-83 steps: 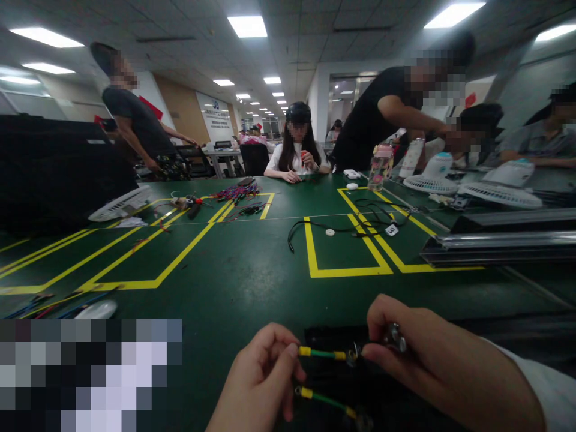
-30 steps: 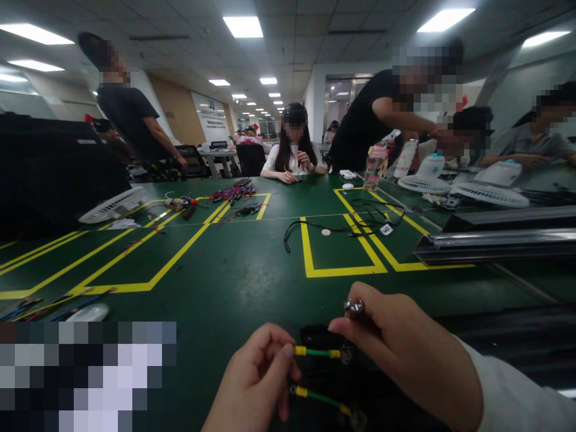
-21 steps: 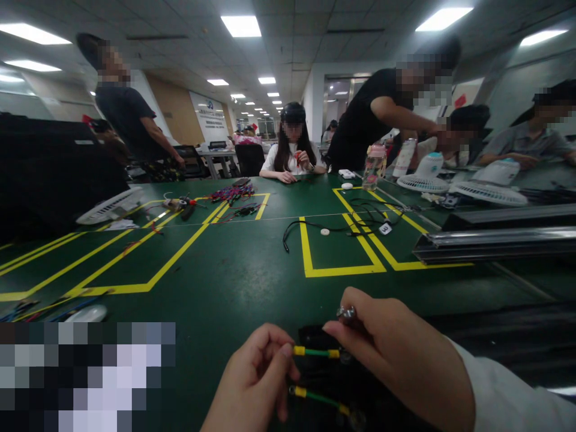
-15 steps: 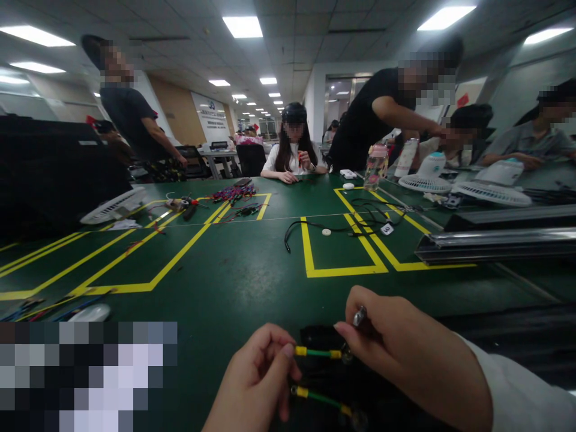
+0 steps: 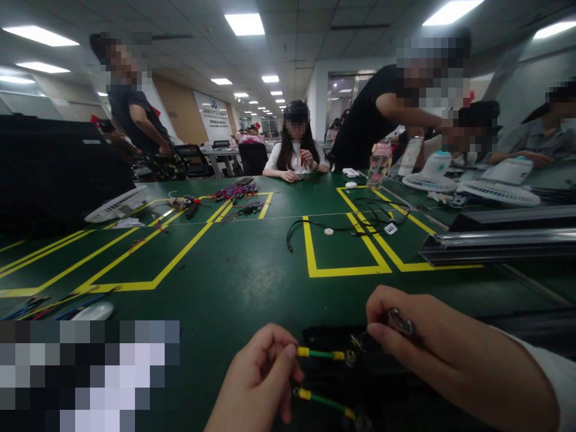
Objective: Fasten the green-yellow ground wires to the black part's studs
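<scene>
My left hand pinches the left end of a short green wire with yellow sleeves. That wire's right end sits at a round metal fitting on a dark part. Just below, a second green wire with yellow sleeves runs to another fitting; its ring end points left, free of my fingers. To the right, my right hand is closed round a small metal tool, a little apart from the upper fitting. Shadow hides much of the dark part.
Black cables and a white disc lie on the green table ahead. Metal profiles are at the right, white fans behind them. Wire bundles lie back left. A person sits opposite.
My right hand has moved right, away from the upper fitting, which now shows more fully. The metal tool has turned in its fingers. My left hand still pinches the upper wire.
</scene>
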